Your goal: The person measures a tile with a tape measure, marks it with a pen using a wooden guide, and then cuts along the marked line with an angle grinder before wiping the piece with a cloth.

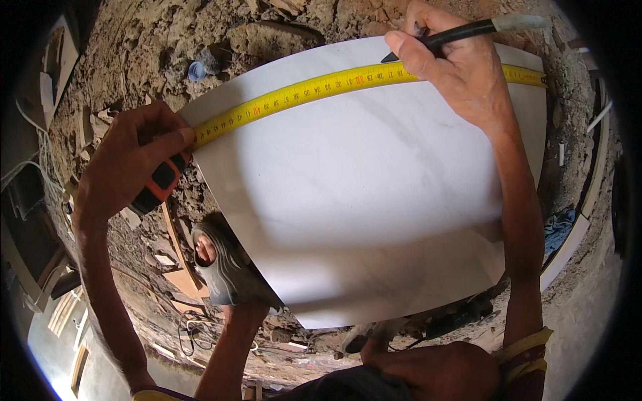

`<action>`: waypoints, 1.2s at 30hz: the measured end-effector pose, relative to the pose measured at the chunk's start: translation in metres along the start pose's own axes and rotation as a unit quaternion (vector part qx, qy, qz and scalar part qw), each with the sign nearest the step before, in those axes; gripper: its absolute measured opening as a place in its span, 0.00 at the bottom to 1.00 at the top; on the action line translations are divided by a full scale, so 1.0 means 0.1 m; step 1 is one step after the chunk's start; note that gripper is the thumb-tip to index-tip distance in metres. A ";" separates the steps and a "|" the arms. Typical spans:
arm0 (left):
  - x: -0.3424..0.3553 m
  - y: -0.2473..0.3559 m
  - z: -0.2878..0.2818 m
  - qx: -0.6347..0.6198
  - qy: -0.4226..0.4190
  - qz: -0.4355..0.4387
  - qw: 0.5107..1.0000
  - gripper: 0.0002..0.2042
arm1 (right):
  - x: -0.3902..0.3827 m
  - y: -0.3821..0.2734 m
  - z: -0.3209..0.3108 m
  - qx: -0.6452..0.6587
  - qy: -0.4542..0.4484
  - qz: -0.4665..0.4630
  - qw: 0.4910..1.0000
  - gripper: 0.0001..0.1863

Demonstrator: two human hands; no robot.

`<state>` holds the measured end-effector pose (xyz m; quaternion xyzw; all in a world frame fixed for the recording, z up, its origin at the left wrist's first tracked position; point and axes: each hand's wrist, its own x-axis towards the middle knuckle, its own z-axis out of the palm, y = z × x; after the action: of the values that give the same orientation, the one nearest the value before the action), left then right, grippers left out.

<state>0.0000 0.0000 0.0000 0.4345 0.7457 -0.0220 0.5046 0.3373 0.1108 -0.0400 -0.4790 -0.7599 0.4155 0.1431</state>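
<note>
- Grips an orange-and-black plastic tape measure point(162, 177) in the left hand point(124, 157), at left of frame, thumb on its long yellow blade point(307, 90).
- Across mid-frame, under the blade: a white, faintly grey-veined, flat tile point(374, 180), one corner beside the left hand; looks stiff, probably heavy, slippery and brittle; best taken by opposite edges.
- Pinches a slim black pencil-like marker point(468, 31) in the right hand point(461, 77), upper right, over the tile's upper edge, tip beside the blade.

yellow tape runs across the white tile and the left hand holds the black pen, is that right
Not quite: the head view shows the black pen in the right hand, not the left hand. The yellow tape does run across the white tile.
</note>
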 end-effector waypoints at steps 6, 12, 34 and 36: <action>0.01 -0.05 0.02 0.002 0.009 0.014 1.000 0.12 | 0.04 0.08 -0.01 0.016 0.003 0.010 1.000 0.11; -0.01 -0.07 0.00 -0.015 0.003 0.025 1.000 0.11 | 0.05 0.26 0.02 0.124 0.047 -0.033 0.991 0.06; -1.34 0.35 0.65 0.060 0.010 0.062 0.996 0.03 | -2.49 1.65 -1.53 0.018 0.294 0.099 0.951 0.24; -1.67 0.25 0.88 0.067 -0.009 0.079 0.995 0.03 | -3.04 1.37 -1.27 0.073 0.319 0.165 0.930 0.20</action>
<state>0.1001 -0.1306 0.0952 0.5248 0.7016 -0.0361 0.4807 0.6514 -0.0572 -0.0127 -0.6934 -0.5518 0.3128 0.3420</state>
